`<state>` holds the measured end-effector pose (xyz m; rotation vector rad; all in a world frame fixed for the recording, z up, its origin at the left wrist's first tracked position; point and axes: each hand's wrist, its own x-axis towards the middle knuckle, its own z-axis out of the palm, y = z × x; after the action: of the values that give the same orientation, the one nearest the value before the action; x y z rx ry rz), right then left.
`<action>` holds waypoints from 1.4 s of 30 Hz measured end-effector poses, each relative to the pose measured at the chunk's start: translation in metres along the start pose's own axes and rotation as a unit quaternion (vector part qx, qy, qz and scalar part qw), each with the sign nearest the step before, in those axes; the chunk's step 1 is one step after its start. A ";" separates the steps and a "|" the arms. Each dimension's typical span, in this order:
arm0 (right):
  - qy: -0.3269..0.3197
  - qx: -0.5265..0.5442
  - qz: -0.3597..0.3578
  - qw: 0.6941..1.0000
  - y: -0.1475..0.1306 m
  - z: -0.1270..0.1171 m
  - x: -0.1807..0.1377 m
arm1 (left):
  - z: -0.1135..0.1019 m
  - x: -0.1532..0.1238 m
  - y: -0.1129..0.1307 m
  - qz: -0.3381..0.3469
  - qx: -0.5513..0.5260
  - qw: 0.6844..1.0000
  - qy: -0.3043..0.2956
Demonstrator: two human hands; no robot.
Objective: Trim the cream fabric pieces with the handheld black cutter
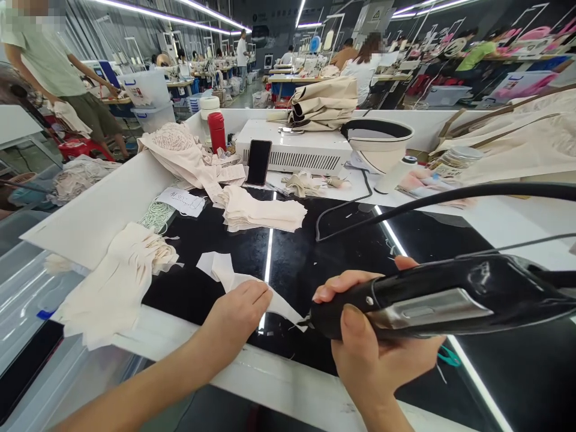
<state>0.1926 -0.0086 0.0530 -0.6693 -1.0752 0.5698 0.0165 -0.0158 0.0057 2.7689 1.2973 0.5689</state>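
Observation:
My right hand (pixel 360 342) is wrapped round a black hand-held tool (pixel 432 297) with a silver panel, its tip touching the edge of a cream fabric piece (pixel 234 279) on the black glossy table (pixel 315 264). My left hand (pixel 238 315) is closed and presses that fabric piece down near the tool's tip. A black cable (pixel 405 207) runs from the tool across the table toward the back.
Stacks of cream fabric pieces lie at the left (pixel 117 282) and middle (pixel 261 213). A phone (pixel 258 162) leans on a white machine (pixel 292 150). A red bottle (pixel 217 131), a round basin (pixel 378 141) and folded cloth (pixel 324 102) stand behind. Other people work at far tables.

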 end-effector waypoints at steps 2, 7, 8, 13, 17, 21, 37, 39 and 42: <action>0.002 0.001 0.003 1.000 0.001 -0.001 -0.001 | 0.001 -0.001 0.002 0.005 0.014 1.000 0.012; 0.001 0.003 0.006 1.000 0.000 -0.002 -0.004 | 0.008 -0.003 0.004 0.028 0.064 0.997 0.035; -0.001 0.005 0.005 1.000 -0.001 -0.002 -0.004 | 0.009 -0.003 0.004 0.032 0.066 0.997 0.037; -0.006 0.000 0.016 1.000 -0.003 -0.001 -0.005 | 0.010 -0.003 0.011 0.033 0.054 0.998 0.031; -0.009 0.000 0.024 1.000 -0.003 -0.001 -0.006 | 0.010 -0.007 0.015 0.031 0.048 0.998 0.019; -0.008 0.002 0.026 1.000 -0.003 0.000 -0.007 | 0.013 -0.010 0.016 0.033 0.049 0.998 0.010; -0.010 -0.029 0.081 0.996 0.003 -0.009 -0.004 | 0.040 -0.010 0.011 0.049 0.094 0.992 0.069; 0.011 -0.040 0.085 0.996 0.004 -0.007 -0.002 | 0.049 -0.008 0.006 0.069 0.138 0.982 0.109; 0.064 -0.042 0.077 0.994 0.007 -0.001 0.001 | 0.062 -0.005 0.002 0.078 0.186 0.968 0.149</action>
<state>0.1936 -0.0031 0.0478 -0.8554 -0.9370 0.6085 0.0356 -0.0131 -0.0538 3.2159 1.3683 0.8612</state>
